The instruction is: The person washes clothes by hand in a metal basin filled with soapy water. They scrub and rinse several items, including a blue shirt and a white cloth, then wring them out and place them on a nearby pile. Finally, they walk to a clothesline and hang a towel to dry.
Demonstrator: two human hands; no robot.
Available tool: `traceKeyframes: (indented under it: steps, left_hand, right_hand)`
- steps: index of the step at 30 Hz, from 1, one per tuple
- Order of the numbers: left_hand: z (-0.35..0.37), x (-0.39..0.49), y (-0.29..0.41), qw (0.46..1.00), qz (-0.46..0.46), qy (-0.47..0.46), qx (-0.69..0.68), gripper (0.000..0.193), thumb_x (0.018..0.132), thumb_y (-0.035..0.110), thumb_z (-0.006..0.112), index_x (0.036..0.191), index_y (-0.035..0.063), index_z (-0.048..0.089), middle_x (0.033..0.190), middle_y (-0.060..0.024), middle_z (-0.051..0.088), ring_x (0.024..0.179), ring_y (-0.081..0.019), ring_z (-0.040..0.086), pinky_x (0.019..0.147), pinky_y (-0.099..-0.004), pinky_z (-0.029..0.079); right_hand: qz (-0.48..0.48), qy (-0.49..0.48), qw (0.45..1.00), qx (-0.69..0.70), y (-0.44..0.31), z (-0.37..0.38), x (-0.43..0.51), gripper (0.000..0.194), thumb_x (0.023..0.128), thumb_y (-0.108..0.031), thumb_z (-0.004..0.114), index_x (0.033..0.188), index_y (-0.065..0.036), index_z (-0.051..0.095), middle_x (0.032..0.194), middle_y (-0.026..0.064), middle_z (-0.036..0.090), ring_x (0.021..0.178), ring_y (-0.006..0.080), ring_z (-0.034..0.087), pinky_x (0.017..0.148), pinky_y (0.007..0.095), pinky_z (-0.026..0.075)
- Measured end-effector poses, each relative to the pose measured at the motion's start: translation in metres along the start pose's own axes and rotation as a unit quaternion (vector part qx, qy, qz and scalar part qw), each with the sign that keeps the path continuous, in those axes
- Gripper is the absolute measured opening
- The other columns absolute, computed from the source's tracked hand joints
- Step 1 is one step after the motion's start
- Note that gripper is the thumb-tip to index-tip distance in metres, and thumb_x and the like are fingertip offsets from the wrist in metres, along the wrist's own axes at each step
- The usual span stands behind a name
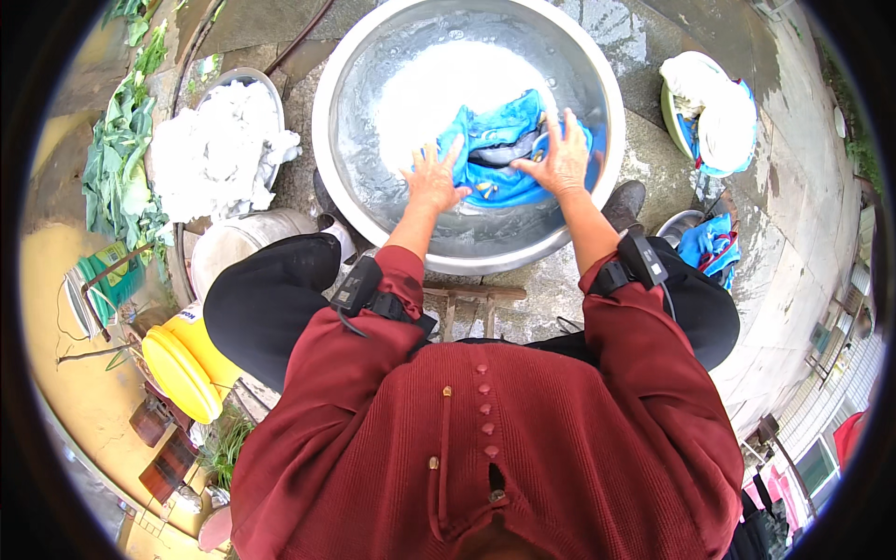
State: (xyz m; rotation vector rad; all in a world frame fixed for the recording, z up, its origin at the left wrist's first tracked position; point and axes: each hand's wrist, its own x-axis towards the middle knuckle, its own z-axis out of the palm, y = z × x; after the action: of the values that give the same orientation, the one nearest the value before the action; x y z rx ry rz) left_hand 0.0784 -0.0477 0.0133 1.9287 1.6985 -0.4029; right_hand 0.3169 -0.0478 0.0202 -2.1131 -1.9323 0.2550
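Note:
A large metal basin (343,210) stands before me with water in it, a bright glare covering part of its inside. Wet blue cloth (504,185) with a grey inner part and small yellow patches lies in the basin, bunched toward its right side. My left hand (435,180) is at the cloth's left edge, fingers spread. Across from it, my right hand (565,157) is over the cloth's right side, its fingers also apart. Neither hand is closed around the fabric. Whether the palms press on the cloth cannot be told.
At left, white cloth (217,150) heaps over a metal bowl near leafy greens (122,168), a whitish bucket (238,241) and a yellow bucket (185,367). At right sit a green tub (672,119) of laundry and blue-red cloth (710,245) by a small metal bowl (675,225).

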Motion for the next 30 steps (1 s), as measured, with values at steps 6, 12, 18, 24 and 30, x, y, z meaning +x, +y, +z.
traceKeyframes:
  steps: [6,12,18,24,30]
  left_hand:
    - [0.038,0.021,0.008,0.996,0.025,-0.079,-0.025,0.101,0.071,0.037,0.082,0.15,0.0408,0.019,0.156,-0.0168,0.018,0.14,-0.0441,0.023,0.106,-0.0628,0.032]
    - [0.053,0.052,-0.015,0.99,-0.02,-0.115,-0.078,0.111,0.064,0.043,0.085,0.151,0.0344,0.018,0.154,-0.0199,0.022,0.138,-0.0432,0.028,0.107,-0.0542,0.035]
    - [0.014,0.074,-0.08,0.807,-0.049,-0.102,-0.58,0.053,0.075,0.038,0.081,0.114,0.0051,0.066,0.096,-0.0083,0.07,0.088,-0.0204,0.066,0.08,-0.0332,0.053]
    - [-0.038,0.064,-0.09,0.717,-0.146,0.023,-0.681,0.041,0.082,0.039,0.075,0.11,0.0092,0.07,0.096,-0.0022,0.07,0.075,-0.011,0.061,0.062,-0.0261,0.047]
    - [-0.122,0.033,-0.07,0.73,-0.043,0.147,-0.666,0.035,0.079,0.037,0.077,0.099,0.0089,0.074,0.085,0.0002,0.07,0.061,-0.0048,0.051,0.051,-0.023,0.031]
  right_hand:
    - [-0.011,-0.18,0.982,-0.051,-0.013,0.039,-0.008,0.106,0.054,-0.049,0.086,0.145,-0.034,0.035,0.157,0.0082,0.016,0.138,0.046,0.025,0.097,0.071,0.033]
    - [0.013,-0.261,0.954,-0.144,-0.005,0.069,0.022,0.083,0.063,-0.043,0.081,0.138,-0.03,0.047,0.154,0.0078,0.026,0.134,0.044,0.032,0.093,0.0613,0.045]
    - [0.151,-0.23,0.96,-0.059,0.006,0.059,0.087,0.047,0.068,-0.039,0.073,0.109,-0.017,0.07,0.127,0.0097,0.06,0.118,0.0328,0.055,0.094,0.0484,0.049]
    - [0.158,-0.146,0.969,0.12,0.013,-0.015,0.092,0.038,0.06,-0.034,0.082,0.086,-0.009,0.069,0.087,0.0161,0.07,0.084,0.0324,0.067,0.075,0.0413,0.052]
    - [0.04,0.015,0.984,0.171,-0.017,-0.113,0.102,0.041,0.057,-0.029,0.086,0.077,-0.004,0.06,0.074,0.0143,0.066,0.071,0.0304,0.065,0.07,0.0392,0.051]
